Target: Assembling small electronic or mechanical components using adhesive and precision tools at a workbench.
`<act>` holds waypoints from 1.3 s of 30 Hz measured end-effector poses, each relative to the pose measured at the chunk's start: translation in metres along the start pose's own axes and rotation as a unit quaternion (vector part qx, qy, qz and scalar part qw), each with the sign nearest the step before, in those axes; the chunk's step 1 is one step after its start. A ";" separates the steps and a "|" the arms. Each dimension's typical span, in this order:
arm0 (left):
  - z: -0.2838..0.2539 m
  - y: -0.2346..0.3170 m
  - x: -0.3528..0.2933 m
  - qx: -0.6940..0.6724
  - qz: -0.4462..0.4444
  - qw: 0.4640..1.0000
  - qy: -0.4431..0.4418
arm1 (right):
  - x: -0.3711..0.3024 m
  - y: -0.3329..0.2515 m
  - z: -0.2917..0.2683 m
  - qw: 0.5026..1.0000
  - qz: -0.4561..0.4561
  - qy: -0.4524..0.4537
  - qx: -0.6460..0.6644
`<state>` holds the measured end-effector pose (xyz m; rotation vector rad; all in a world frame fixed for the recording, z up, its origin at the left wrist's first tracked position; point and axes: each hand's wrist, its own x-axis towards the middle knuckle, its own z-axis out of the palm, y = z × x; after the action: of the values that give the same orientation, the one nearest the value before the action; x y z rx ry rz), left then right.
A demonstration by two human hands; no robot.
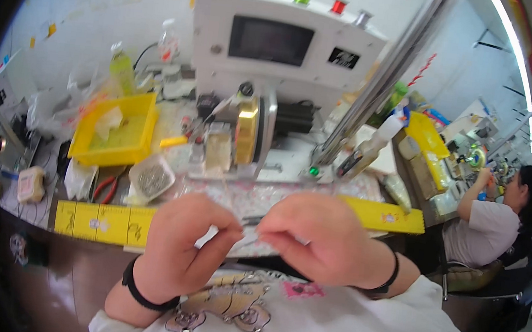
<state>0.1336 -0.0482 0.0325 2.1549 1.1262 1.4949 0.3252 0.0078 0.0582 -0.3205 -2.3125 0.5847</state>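
Note:
My left hand (186, 243) and my right hand (318, 236) face each other above the front edge of the bench, a small gap between their fingertips. Each is closed in a pinch of thumb and forefinger. Whatever the pinches hold, if anything, is too small to make out. Just beyond the gap shows a short, dark, thin piece (252, 219); I cannot tell whether it lies on the bench or is held. A yellow ruler-like strip (99, 222) runs along the bench edge, partly hidden by both hands.
Ahead stands a white machine (210, 22) with a dark screen and a gold wheel (246, 132). To the left are a yellow tray (152, 128), a dish of small metal parts (153, 178) and red-handled pliers (104, 188). A slanted metal post (381, 81) rises at right; a co-worker (489, 224) sits beyond.

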 end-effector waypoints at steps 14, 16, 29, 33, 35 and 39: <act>-0.012 -0.028 -0.027 -0.120 -0.034 0.987 0.099 | 0.144 -0.040 -0.281 0.893 -0.068 0.392 -0.213; -0.012 -0.028 -0.021 -0.123 -0.026 0.988 0.093 | 0.162 -0.036 -0.324 0.873 -0.059 0.419 -0.243; -0.017 -0.036 -0.034 -0.115 -0.125 0.977 0.131 | 0.187 0.005 -0.358 0.890 0.083 0.401 -0.199; -0.019 -0.039 -0.031 -0.105 -0.063 0.988 0.097 | 0.187 0.004 -0.354 0.898 0.072 0.403 -0.163; -0.016 -0.038 -0.030 -0.114 -0.070 0.986 0.103 | 0.189 0.002 -0.350 0.900 0.061 0.404 -0.154; -0.015 -0.036 -0.030 -0.120 -0.079 0.984 0.102 | 0.184 0.001 -0.348 0.903 0.067 0.386 -0.179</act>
<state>0.1003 -0.0497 -0.0035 1.7435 1.0874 1.7100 0.4381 0.1902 0.3888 -0.7408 -1.6087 0.0457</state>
